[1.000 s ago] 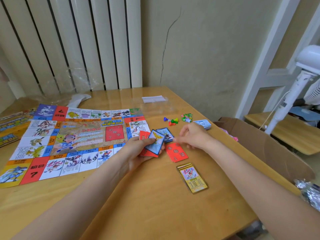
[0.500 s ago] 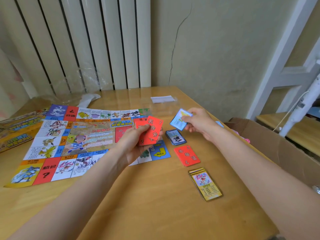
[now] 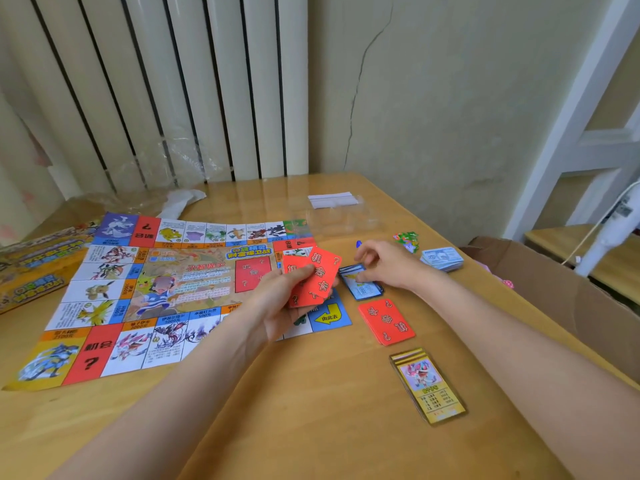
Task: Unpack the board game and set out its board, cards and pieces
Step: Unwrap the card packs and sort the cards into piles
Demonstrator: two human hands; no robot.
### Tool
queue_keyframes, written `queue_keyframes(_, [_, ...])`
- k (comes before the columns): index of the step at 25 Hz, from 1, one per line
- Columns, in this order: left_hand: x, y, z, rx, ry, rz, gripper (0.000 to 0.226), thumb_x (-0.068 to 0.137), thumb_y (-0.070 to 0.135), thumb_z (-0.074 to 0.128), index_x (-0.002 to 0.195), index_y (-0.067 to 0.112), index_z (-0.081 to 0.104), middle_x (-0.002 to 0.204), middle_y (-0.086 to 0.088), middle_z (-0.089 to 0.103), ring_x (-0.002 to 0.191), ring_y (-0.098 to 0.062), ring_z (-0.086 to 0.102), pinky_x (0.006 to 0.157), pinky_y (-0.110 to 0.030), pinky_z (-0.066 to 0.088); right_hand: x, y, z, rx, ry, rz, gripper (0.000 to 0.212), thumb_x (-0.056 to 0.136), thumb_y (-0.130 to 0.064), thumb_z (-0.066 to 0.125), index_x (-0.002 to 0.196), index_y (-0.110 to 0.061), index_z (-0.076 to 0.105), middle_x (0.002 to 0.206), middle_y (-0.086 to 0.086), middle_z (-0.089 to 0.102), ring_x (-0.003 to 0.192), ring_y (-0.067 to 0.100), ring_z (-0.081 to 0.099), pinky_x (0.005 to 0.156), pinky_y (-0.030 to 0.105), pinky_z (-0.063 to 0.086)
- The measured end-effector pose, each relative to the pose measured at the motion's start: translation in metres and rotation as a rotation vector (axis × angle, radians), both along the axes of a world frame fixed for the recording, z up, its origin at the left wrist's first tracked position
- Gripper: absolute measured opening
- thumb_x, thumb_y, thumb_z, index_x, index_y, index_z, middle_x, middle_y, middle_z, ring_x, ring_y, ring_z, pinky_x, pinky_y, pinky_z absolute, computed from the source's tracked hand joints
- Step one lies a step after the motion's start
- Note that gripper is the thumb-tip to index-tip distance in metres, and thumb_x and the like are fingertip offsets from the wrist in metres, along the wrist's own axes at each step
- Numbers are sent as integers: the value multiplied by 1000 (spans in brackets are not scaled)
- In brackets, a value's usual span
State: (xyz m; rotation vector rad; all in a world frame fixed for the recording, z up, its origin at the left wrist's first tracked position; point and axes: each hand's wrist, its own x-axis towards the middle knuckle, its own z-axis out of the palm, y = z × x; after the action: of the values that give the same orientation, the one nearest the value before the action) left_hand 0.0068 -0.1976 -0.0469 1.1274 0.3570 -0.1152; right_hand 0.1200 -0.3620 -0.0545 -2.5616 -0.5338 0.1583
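left hand [image 3: 287, 299]: gripping a small fan of red cards [image 3: 311, 280], thumb lying across their faces, holding them up over the right edge of the board.
right hand [image 3: 388, 268]: reaching down to the blue cards [image 3: 362, 284], fingers curling over the top card, thumb touching its near edge; cannot tell if it is pinching the card or just pressing on it.
board [image 3: 166, 292]: lying unfolded and flat on the table's left half, printed side up, red "?" squares showing at the corners, blue arrow square peeking out just under the left hand.
blue cards: sitting on the table just right of the board, face up, partly hiding under the right hand's fingers.
red pile [image 3: 386, 322]: lying face down on the table, just in front of the blue cards, near the board's right corner.
yellow pile [image 3: 427, 386]: stacked face up, closer to the camera than the red pile, apart from it.
pale blue stack [image 3: 443, 259]: sitting near the table's right edge, beyond the right hand.
pieces [image 3: 407, 239]: small green and coloured bits clustering beside that stack; a blue one [image 3: 358, 243] showing just above the right hand.
game box [image 3: 31, 268]: lying at far left, touching the board's left edge.
table [image 3: 329, 427]: wooden, carrying everything above.
plastic wrap [image 3: 166, 164]: crumpling at the back by the wall.
cardboard box [image 3: 561, 299]: standing open beside the table's right edge.
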Motion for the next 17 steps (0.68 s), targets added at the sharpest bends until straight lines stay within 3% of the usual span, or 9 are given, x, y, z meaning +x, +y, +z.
queue_keyframes(2, [1, 0, -2, 15, 23, 51, 7, 91, 13, 56, 98, 12, 58, 59, -2, 70, 49, -9, 66, 47, -19, 54, -5, 0, 4, 97, -61, -68, 34, 79, -22, 73, 108, -13, 58, 92, -2, 52, 79, 13, 49, 57, 14, 35])
queue_keyframes(4, [3, -2, -3, -15, 25, 87, 5, 89, 14, 59, 94, 13, 58, 56, 1, 69, 46, -7, 65, 44, -18, 52, -12, 0, 14, 446, 108, -84, 23, 85, -27, 66, 100, -11, 59, 86, 0, 58, 66, 13, 51, 52, 15, 39])
queue_keyframes(6, [3, -9, 1, -15, 7, 58, 4, 89, 14, 59, 94, 13, 59, 57, 1, 69, 47, -7, 65, 44, -18, 52, -23, 4, 22, 635, 305, -16, 16, 86, -23, 64, 90, -8, 61, 76, 3, 62, 55, 11, 53, 48, 18, 42])
queue_keyframes(9, [-2, -15, 13, -105, -85, -96, 13, 94, 7, 47, 96, 7, 60, 74, -6, 73, 61, -12, 69, 58, -23, 58, -32, 7, 27, 653, 268, -4, 13, 83, -5, 66, 93, -1, 60, 67, 7, 60, 43, 2, 53, 43, 15, 41])
queue_keyframes(12, [-7, -7, 22, -183, -178, -143, 21, 93, -5, 39, 101, -2, 57, 88, -16, 71, 72, -22, 71, 71, -32, 57, -34, -2, 41, 727, 238, -50, 9, 82, -1, 66, 88, -7, 61, 71, 7, 61, 49, 5, 53, 45, 14, 41])
queue_keyframes(17, [-12, -9, 17, 53, -169, -19, 23, 88, 3, 58, 111, 5, 60, 79, -5, 72, 59, -11, 69, 53, -21, 56, -57, -6, 52, 608, 327, 110, 14, 81, -2, 67, 84, -14, 61, 71, 1, 65, 54, 5, 56, 51, 17, 43])
